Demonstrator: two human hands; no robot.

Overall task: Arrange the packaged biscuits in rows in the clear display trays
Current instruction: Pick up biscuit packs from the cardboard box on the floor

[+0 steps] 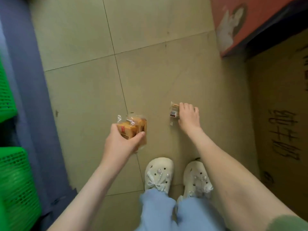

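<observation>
I look straight down at a tiled floor. My left hand [124, 140] grips a small bunch of clear-wrapped golden biscuit packs [133, 127] above the floor. My right hand [189, 116] reaches down to a single biscuit pack [174, 112] lying on the tile; its fingers curl over the pack's right side and pinch it. That pack shows a barcode label. No clear display tray is in view.
My feet in white clogs [159, 175] stand just below the hands. A brown cardboard box [280, 114] fills the right side, with a red box [241, 22] above it. Green plastic baskets [15, 177] and a blue shelf edge [30, 80] run along the left.
</observation>
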